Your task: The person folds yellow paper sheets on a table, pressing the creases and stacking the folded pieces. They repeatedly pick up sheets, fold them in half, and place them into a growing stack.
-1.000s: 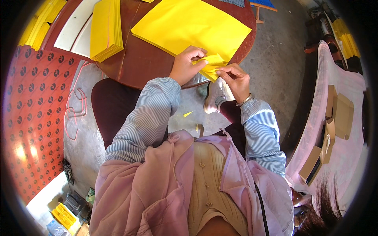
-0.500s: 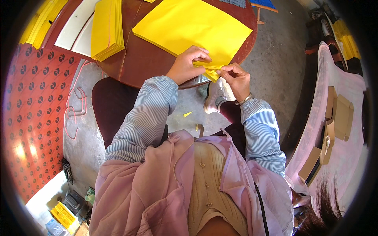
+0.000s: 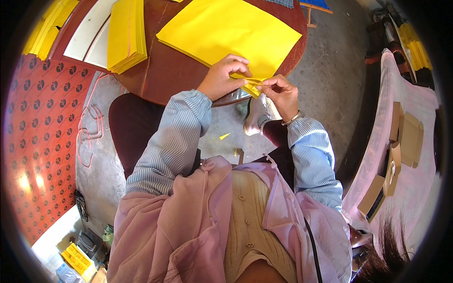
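Observation:
A stack of yellow sheets (image 3: 231, 30), paper or thin fabric, lies flat on a round brown table (image 3: 165, 89), one corner toward me jutting past the table edge. At that corner, my left hand (image 3: 225, 78) pinches a folded bit of yellow sheet between thumb and fingers. My right hand (image 3: 281, 94) pinches the same folded corner from the right, thumb and fingertips pressed together. Narrow folds stand up between the two hands. How many layers they grip is too small to tell.
A folded yellow stack (image 3: 126, 37) stands on the table's left side. Patterned red board (image 3: 47, 137) fills the left. At right, open cardboard boxes (image 3: 411, 141) lie on a pink cloth-covered surface (image 3: 363, 170). A yellow scrap (image 3: 225, 136) lies on the floor below.
Both hands stay at the corner, with only slight finger movement. The folds between them look drawn a little straighter, and the right hand has shifted slightly up and left.

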